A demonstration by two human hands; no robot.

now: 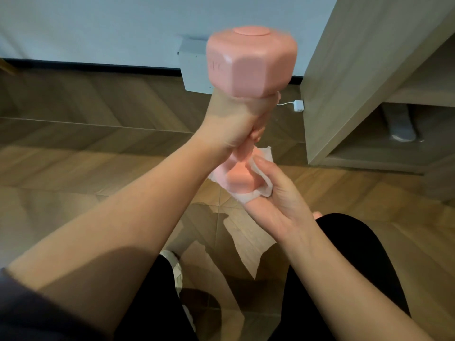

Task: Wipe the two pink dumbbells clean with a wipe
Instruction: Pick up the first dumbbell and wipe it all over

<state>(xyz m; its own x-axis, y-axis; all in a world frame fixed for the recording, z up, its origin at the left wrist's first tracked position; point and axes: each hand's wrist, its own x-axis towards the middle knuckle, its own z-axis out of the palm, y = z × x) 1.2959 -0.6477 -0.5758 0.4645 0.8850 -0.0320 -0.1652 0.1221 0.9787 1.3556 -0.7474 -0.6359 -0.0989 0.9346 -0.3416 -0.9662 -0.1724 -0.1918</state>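
A pink dumbbell (251,62) stands upright in the air at the centre of the head view, its hexagonal upper head blurred. My left hand (236,121) grips its handle just under that head. A white wipe (264,185) wraps the lower head, which shows pink through it. My right hand (275,193) cups the wipe against that lower head from below and the right, thumb laid over the wipe. Only one dumbbell is in view.
A wooden shelf unit (344,82) rises at the right, with a grey slipper (401,126) in its lower compartment. A white box (194,67) leans on the wall behind, a white charger (298,105) beside it. My black-trousered knees (349,242) are below, over wooden floor.
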